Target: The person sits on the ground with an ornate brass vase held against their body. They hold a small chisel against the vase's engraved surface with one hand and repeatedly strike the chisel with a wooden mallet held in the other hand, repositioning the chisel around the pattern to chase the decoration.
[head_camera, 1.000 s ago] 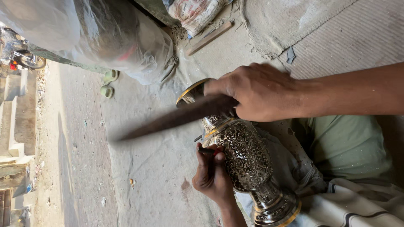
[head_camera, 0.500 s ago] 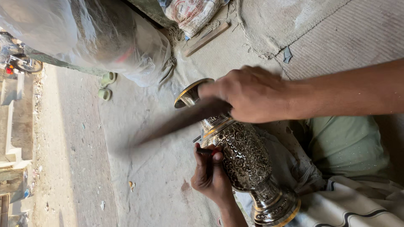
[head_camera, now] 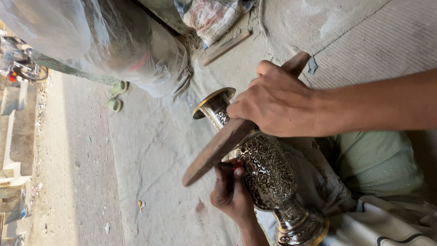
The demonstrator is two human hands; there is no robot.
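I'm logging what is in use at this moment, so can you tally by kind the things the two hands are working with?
Engraved metal vase: 1
Flat wooden stick, in the right hand: 1
Thin tool pinched in the left hand against the vase: 1
Total: 3

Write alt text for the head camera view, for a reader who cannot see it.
A person's right hand grips a flat wooden stick over an engraved metal vase lying across the lap, while the left hand holds a small tool against the vase's patterned body. Beyond lie a grey ground cloth and a clear plastic-wrapped bundle.
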